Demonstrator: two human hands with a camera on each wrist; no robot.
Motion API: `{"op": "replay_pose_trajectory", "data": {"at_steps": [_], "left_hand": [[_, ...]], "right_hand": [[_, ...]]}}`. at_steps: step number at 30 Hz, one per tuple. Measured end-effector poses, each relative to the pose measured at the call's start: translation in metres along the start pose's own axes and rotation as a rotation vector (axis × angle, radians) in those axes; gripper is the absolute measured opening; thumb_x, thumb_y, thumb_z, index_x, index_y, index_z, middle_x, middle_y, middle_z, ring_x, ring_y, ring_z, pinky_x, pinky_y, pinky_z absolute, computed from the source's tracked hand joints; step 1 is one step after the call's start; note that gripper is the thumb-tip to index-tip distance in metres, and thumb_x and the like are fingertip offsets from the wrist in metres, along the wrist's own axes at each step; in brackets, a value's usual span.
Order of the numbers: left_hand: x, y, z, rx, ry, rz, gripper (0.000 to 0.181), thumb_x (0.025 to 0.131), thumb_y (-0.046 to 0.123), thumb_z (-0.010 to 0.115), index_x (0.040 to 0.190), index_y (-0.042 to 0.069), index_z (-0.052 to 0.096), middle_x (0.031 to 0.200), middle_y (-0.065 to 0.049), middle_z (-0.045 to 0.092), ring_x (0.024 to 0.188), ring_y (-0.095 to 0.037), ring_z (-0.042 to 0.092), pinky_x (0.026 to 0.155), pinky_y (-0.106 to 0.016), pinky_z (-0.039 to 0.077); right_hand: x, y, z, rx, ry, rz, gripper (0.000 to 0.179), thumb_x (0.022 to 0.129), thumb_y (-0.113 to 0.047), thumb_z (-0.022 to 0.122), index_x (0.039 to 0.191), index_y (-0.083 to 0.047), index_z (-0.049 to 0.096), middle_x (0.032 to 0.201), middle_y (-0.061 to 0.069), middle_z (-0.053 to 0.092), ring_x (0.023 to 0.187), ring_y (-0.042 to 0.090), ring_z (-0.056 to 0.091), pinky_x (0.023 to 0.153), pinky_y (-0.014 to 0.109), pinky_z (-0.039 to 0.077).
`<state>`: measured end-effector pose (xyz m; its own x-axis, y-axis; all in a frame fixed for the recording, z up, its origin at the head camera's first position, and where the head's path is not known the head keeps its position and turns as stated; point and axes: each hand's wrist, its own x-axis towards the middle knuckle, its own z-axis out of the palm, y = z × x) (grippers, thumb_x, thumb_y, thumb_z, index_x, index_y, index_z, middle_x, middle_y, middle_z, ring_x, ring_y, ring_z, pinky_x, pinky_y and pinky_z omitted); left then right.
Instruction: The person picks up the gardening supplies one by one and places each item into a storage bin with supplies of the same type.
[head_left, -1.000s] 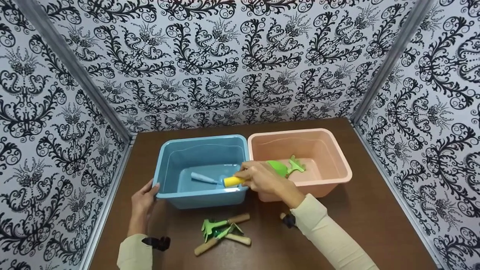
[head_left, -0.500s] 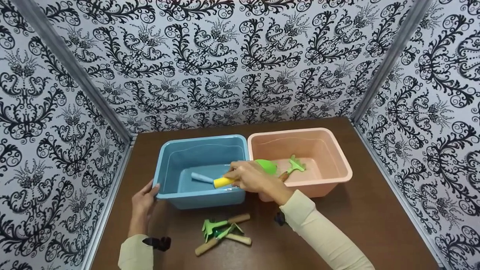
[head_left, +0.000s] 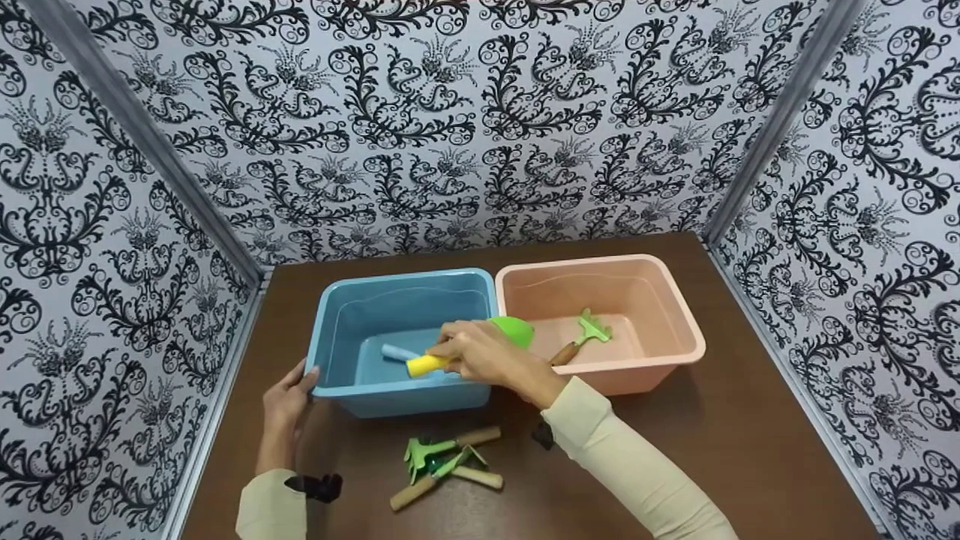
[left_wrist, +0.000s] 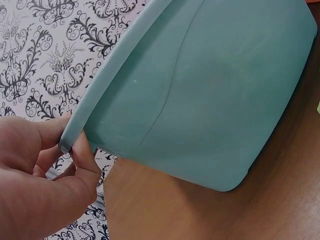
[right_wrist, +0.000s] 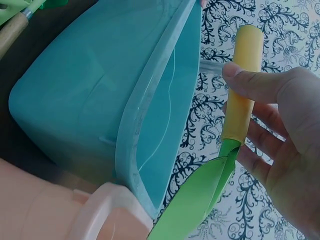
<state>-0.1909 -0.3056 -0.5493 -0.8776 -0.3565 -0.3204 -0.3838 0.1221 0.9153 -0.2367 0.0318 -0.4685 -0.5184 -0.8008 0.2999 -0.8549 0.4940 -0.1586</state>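
My right hand (head_left: 484,356) pinches the yellow handle (right_wrist: 246,75) of a trowel with a green blade (right_wrist: 192,197), above the near right part of the blue basin (head_left: 405,388). Inside that basin lies a tool with a light blue handle (head_left: 397,352), its other end hidden behind my hand. At the basin's near left corner, my left hand (head_left: 286,401) grips the rim (left_wrist: 107,85) between thumb and fingers. To the right, the peach basin (head_left: 652,367) contains a green hand rake (head_left: 594,327) with a wooden handle.
In front of the blue basin, a small pile of green garden tools (head_left: 442,461) with wooden handles lies on the brown table (head_left: 637,472). The two basins stand side by side, rims nearly touching. Patterned walls (head_left: 480,135) enclose the back and sides.
My right hand has moved left with the trowel, farther over the blue basin, uncovering more of the rake's wooden handle. My left hand has stayed on the rim.
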Motion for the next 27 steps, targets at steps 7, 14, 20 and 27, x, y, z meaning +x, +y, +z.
{"op": "replay_pose_trajectory", "data": {"at_steps": [7, 14, 20, 27], "left_hand": [[-0.001, 0.001, 0.002, -0.044, 0.006, -0.018, 0.058, 0.102, 0.029, 0.058, 0.153, 0.008, 0.039, 0.156, -0.023, 0.041, 0.106, -0.016, 0.056, 0.073, -0.017, 0.048], [0.001, 0.003, 0.003, -0.052, 0.005, -0.036, 0.059, 0.102, 0.031, 0.058, 0.153, 0.009, 0.039, 0.157, -0.022, 0.038, 0.122, -0.025, 0.052, 0.072, -0.014, 0.048], [0.002, 0.003, 0.002, -0.068, 0.011, -0.044, 0.059, 0.102, 0.03, 0.059, 0.153, 0.008, 0.039, 0.156, -0.022, 0.04, 0.113, -0.019, 0.057, 0.071, -0.015, 0.049], [0.002, 0.001, 0.004, -0.127, -0.011, -0.034, 0.056, 0.104, 0.023, 0.054, 0.154, 0.007, 0.035, 0.161, -0.021, 0.031, 0.143, -0.033, 0.041, 0.104, -0.031, 0.049]], "right_hand": [[0.012, -0.005, 0.003, 0.044, 0.03, 0.006, 0.032, 0.086, -0.018, 0.078, 0.118, -0.021, 0.076, 0.103, 0.0, 0.071, 0.093, 0.018, 0.067, 0.081, 0.03, 0.055], [0.021, -0.008, 0.006, 0.033, 0.008, 0.001, 0.03, 0.089, -0.021, 0.076, 0.119, -0.023, 0.076, 0.106, -0.001, 0.07, 0.096, 0.016, 0.066, 0.083, 0.029, 0.055], [0.027, -0.009, 0.01, 0.059, 0.01, 0.017, 0.03, 0.088, -0.021, 0.077, 0.117, -0.023, 0.076, 0.105, -0.001, 0.071, 0.097, 0.016, 0.067, 0.084, 0.029, 0.055], [0.034, -0.012, 0.014, 0.137, -0.021, 0.117, 0.034, 0.089, -0.024, 0.077, 0.123, -0.026, 0.073, 0.104, -0.002, 0.071, 0.094, 0.015, 0.066, 0.077, 0.027, 0.055]]}}
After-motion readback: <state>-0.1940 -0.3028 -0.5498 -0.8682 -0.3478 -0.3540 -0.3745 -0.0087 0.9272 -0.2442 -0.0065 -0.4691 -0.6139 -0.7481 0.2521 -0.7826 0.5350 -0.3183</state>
